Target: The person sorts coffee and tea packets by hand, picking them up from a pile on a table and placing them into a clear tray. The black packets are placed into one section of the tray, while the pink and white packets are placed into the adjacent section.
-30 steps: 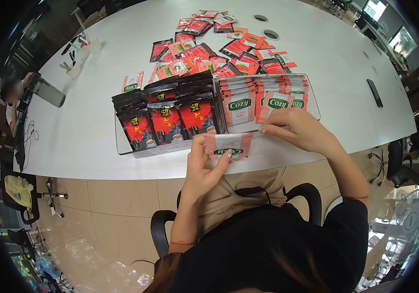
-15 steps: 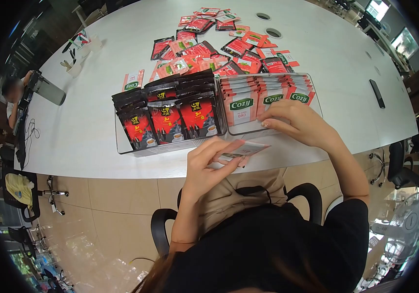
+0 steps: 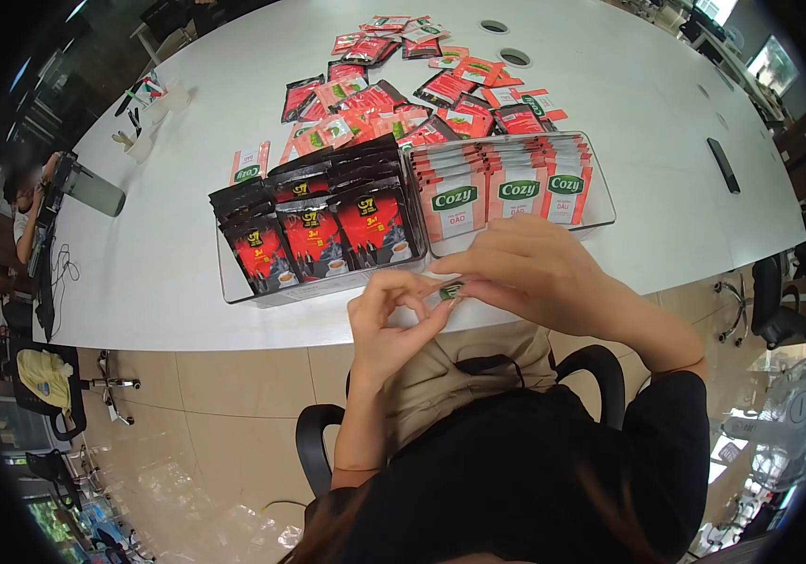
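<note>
Office: long white meeting table [image 3: 610, 103], swivel chairs [image 3: 779, 310], monitors [image 3: 771, 66]

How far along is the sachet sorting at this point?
Done: rows of black G7 sachets and Cozy sachets stand filed in the clear trays. In hand: the left hand and right hand pinch one small sachet, mostly hidden. Left: a loose pile of sachets lies behind the trays.

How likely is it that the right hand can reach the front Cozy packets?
Probably yes: the right hand sits just before the open tray, with nothing between it and the Cozy packets, though it pinches a small packet.
</note>
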The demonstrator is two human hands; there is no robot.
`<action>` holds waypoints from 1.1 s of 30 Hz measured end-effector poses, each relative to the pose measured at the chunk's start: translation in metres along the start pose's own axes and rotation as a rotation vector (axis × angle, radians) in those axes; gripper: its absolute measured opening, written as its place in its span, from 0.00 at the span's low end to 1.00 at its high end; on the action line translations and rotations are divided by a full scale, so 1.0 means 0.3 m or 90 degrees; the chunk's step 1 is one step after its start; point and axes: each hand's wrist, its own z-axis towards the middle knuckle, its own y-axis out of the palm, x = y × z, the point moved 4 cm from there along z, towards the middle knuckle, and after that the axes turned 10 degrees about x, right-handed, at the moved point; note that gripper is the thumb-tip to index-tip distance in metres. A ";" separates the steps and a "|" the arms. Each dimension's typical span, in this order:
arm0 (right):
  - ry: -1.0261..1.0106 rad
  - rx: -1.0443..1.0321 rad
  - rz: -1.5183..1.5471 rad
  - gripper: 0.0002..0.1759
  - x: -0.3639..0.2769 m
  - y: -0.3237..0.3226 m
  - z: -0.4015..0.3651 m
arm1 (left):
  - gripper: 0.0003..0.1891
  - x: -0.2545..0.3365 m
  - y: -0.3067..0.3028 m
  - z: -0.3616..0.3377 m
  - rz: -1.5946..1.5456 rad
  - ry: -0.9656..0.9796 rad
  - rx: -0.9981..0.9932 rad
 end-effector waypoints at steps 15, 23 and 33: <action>0.366 0.213 0.003 0.15 0.234 -0.282 -0.148 | 0.30 0.415 -0.055 -0.090 -0.529 0.133 -0.243; 0.227 0.190 -0.197 0.11 0.191 -0.218 -0.126 | 0.34 0.455 -0.081 -0.108 -0.671 0.279 -0.356; 0.299 -0.098 -0.177 0.18 0.197 -0.127 -0.121 | 0.19 0.381 0.012 0.014 -0.281 0.243 -0.101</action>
